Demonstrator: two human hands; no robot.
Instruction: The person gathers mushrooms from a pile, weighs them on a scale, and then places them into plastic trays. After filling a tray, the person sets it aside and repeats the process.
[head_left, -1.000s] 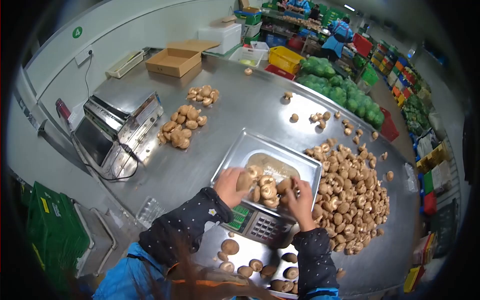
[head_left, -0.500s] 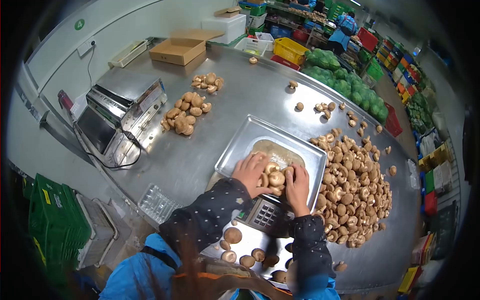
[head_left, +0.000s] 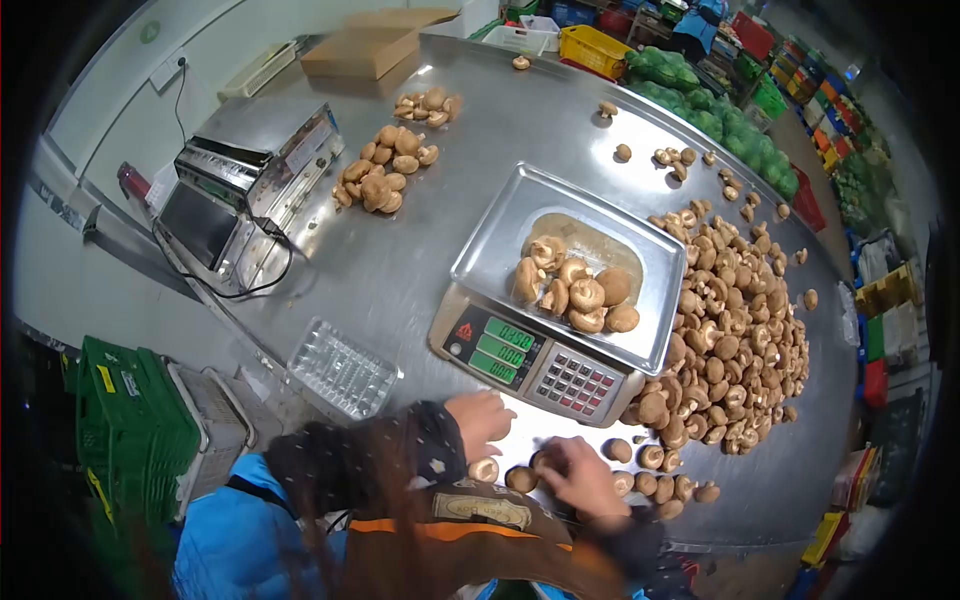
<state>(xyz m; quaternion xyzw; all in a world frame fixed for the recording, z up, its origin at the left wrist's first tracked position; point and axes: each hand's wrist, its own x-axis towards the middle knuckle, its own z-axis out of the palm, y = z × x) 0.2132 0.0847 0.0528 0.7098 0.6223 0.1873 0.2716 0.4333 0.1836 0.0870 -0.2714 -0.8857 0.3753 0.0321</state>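
Observation:
On the scale's steel pan (head_left: 490, 225) lie several brown mushrooms (head_left: 587, 294); neither hand touches them. Below the pan, the scale (head_left: 455, 345) shows lit green digits beside its keypad. My left hand (head_left: 480, 422) is just in front of the scale, fingers apart and holding nothing, above a pale-stemmed mushroom (head_left: 484, 470). To its right, my right hand (head_left: 584, 476) curls its fingers at a dark-capped mushroom, which they partly cover. Another mushroom (head_left: 521, 479) sits between the hands, and several more (head_left: 650, 457) lie to the right along the front edge.
A large mushroom heap (head_left: 740, 330) spreads right of the scale. Two smaller piles (head_left: 385, 170) lie at the back left, near a second machine (head_left: 240, 190) and a cardboard box (head_left: 370, 50). A clear plastic tray (head_left: 345, 368) lies left. Green crates (head_left: 130, 420) stand beside the table.
Both hands have left the mushrooms on the pan and come down to the front edge. The mushrooms stay on the pan, and the display is now uncovered. The view has shifted.

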